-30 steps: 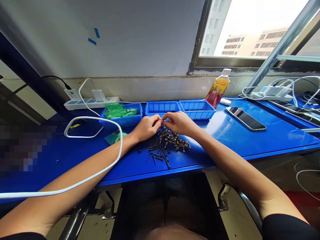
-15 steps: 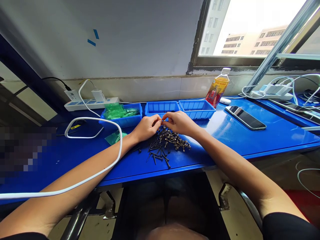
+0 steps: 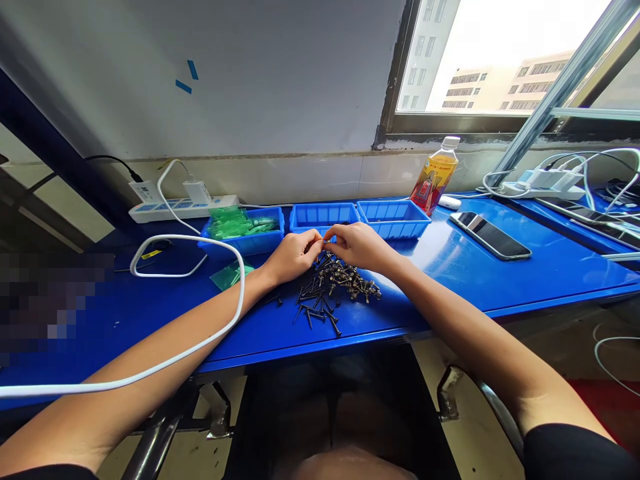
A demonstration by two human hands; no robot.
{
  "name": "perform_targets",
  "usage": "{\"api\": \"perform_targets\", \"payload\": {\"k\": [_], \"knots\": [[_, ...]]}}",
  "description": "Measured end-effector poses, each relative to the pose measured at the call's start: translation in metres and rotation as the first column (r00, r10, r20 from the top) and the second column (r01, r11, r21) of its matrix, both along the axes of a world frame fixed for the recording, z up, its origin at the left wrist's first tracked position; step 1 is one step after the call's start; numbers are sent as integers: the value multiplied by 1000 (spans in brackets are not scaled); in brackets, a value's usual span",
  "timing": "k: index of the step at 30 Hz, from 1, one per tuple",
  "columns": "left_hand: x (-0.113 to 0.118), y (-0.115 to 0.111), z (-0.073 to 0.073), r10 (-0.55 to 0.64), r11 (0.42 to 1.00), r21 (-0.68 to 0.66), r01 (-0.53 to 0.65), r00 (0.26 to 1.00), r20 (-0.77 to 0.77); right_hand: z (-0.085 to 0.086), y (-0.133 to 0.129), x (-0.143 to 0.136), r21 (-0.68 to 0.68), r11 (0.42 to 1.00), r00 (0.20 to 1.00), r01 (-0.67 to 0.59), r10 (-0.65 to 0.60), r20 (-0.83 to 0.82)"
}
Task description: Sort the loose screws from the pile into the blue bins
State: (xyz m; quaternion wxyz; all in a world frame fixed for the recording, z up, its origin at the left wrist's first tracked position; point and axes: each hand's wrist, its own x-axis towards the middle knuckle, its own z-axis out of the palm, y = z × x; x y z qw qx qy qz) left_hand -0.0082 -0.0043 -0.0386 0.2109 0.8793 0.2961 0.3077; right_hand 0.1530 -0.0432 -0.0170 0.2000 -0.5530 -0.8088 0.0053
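My left hand and my right hand meet fingertip to fingertip just above a pile of dark screws. Both are closed in a pinch, and the small thing between their fingers is too tiny and covered to make out. Several loose black screws are spread at the front of the pile, toward the table edge. Behind my hands stand two blue bins, the middle bin and the right bin. A third blue bin, left of them, holds green plastic bags.
A green bag lies flat beside my left forearm. A white cable loops across that forearm. A drink bottle and a phone are on the blue table at right. A power strip sits at back left.
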Motion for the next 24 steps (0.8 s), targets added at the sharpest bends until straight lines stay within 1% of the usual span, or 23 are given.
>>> {"api": "perform_targets", "payload": {"k": [24], "knots": [[0, 0, 0, 2, 1000, 14, -2, 1000, -2, 0, -1, 0, 9, 1000, 1000, 5, -5, 11]]}}
